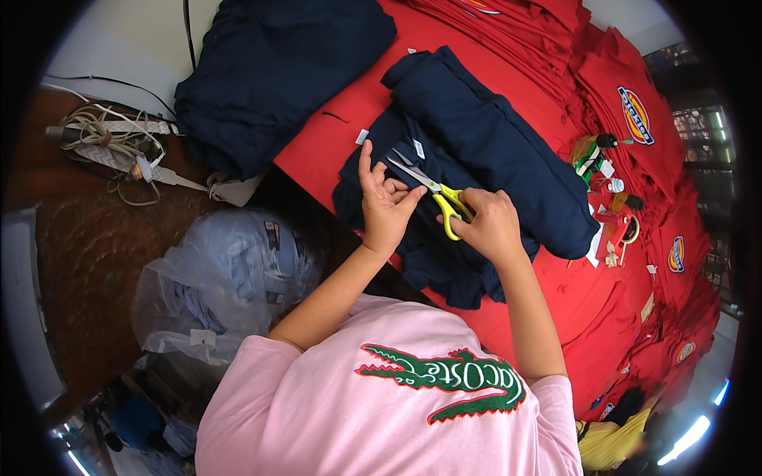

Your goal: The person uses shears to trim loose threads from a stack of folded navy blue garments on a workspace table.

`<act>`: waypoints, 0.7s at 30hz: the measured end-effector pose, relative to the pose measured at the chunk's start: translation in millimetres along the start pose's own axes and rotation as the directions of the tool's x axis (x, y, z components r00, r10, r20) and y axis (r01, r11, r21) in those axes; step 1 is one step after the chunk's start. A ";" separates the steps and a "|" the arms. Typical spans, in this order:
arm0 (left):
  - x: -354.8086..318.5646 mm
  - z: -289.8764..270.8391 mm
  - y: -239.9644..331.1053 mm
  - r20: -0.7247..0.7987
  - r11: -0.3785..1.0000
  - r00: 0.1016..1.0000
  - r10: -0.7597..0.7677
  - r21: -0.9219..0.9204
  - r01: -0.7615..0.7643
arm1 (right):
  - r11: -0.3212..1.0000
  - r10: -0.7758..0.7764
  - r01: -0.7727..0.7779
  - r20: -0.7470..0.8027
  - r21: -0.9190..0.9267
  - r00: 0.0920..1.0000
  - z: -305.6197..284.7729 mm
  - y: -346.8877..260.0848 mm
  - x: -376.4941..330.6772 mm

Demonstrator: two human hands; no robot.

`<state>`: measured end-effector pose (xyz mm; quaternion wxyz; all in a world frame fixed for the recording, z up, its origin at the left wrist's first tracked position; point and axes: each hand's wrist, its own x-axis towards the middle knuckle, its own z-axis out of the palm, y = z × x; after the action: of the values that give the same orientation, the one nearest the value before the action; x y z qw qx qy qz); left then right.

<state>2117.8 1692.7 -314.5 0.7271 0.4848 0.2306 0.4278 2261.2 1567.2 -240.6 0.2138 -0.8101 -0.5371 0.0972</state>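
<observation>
My right hand (490,224) grips yellow-handled scissors (432,190), blades open and pointing up-left. My left hand (384,205) pinches a bit of fabric or thread of a navy blue garment (492,143) right at the blade tips. The garment lies folded on a red-covered table (333,151). Small white labels (418,148) show on the navy fabric just above the scissors. My pink shirt with a green embroidered emblem fills the lower part of the view.
A second pile of navy garments (270,71) lies at upper left. Stacks of red garments (627,95) with oval badges run along the right. Small bottles and bits (609,186) sit right of the navy garment. A plastic bag of pale blue clothes (222,278) and coiled cords (111,139) are at left.
</observation>
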 end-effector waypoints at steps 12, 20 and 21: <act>2.6 -4.4 0.8 0.052 0.994 0.998 -0.028 0.103 0.023 | 0.999 0.031 -0.031 0.005 -0.036 1.000 2.6 -0.6 -4.2; 3.0 -12.8 0.7 0.118 0.978 0.992 -0.049 0.206 0.024 | 0.991 0.025 -0.020 0.031 -0.130 0.999 3.1 -10.3 5.5; 2.6 -13.8 0.5 0.118 0.976 0.992 -0.051 0.218 0.024 | 0.991 0.028 -0.024 0.033 -0.130 0.999 3.3 -10.5 5.3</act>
<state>2108.6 1702.0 -319.7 0.6909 0.5822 0.2396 0.3554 2253.4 1576.2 -238.5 0.1503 -0.8275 -0.5352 0.0788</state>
